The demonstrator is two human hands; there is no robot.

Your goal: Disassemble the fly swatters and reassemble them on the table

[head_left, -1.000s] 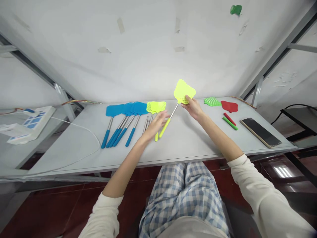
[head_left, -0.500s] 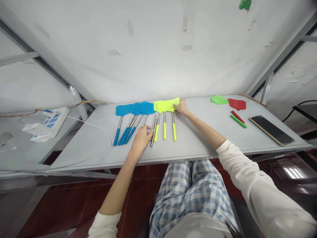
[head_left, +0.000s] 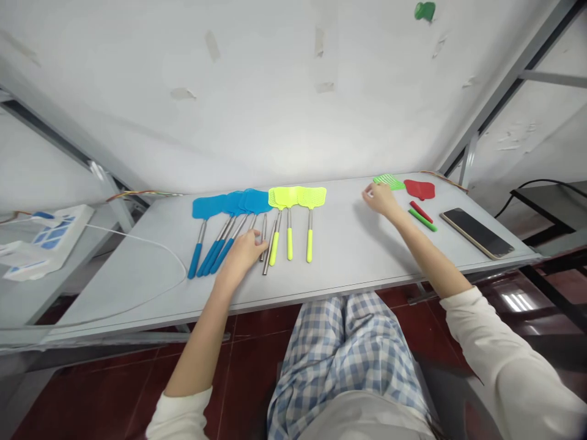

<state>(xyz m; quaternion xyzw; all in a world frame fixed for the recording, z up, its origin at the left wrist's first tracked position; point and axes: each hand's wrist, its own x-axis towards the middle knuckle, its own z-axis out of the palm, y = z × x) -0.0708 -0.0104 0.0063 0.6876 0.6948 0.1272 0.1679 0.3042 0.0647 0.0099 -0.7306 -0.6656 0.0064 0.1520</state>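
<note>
My left hand (head_left: pixel 243 252) rests on the table with loosely bent, parted fingers, over the handle area of the rightmost blue fly swatter (head_left: pixel 257 200). Just right of it lie several thin metal rods (head_left: pixel 266 260). Further left are more blue fly swatters (head_left: pixel 208 206) with blue grips. A row of yellow fly swatters (head_left: pixel 312 197) lies side by side in the middle, their heads partly overlapping. My right hand (head_left: pixel 380 198) is over the table with nothing seen in it, fingers slightly curled and apart. Close by it is a green fly swatter head (head_left: pixel 389 181), partly covered by the hand.
A red swatter head (head_left: pixel 419 189), a red grip (head_left: pixel 420 211) and a green grip (head_left: pixel 422 220) lie on the right, beside a phone (head_left: pixel 477 232). At the left are a power strip (head_left: pixel 55 241) and a white cable (head_left: pixel 147 241). A wall (head_left: pixel 275 122) stands behind the table.
My right hand has let go of the rightmost yellow swatter and moved right, towards the green head. My left hand stays by the rods. The camera view has shifted slightly.
</note>
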